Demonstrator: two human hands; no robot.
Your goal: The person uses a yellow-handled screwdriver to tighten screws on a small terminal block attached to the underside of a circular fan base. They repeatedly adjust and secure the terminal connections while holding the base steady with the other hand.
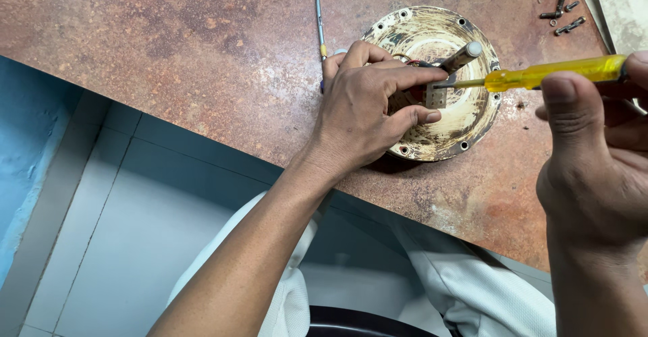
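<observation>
White trouser legs (466,290) fill the bottom of the view, closest to the lens, with the dark rim of a seat (358,320) between them and pale floor tiles (135,229) off at eight o'clock

Above them the rust-mottled table (169,53) slants across the picture, its edge running from nine o'clock down toward four o'clock

Near the far side of that top lies the round, cream-stained metal cover (466,114), dished side up, with screw holes around its flange and a grey shaft (462,57) rising out of its middle toward one o'clock

Left hand (364,114) lies over the cover's nine o'clock half, fingers curled down and pressed together on a small pale terminal block (436,96) with dark wires behind it; the grip is closed on that block and steadies it

Right hand (594,168) sits at three o'clock of the cover, well clear of its rim, thumb and fingers clamped around the yellow-handled screwdriver (553,73)

Its long axis runs almost level, from three o'clock toward nine o'clock, dipping slightly, and the metal tip meets the block just beside the left fingertips (432,115). So the block lies straight along the shaft from the right grip, while the left hand is the one already on it

Smaller things: a slim pen-like tool (319,19) lies on the table at eleven o'clock of the cover, partly behind the left hand, and a few dark screws (563,6) are scattered at one o'clock near the table's corner
</observation>
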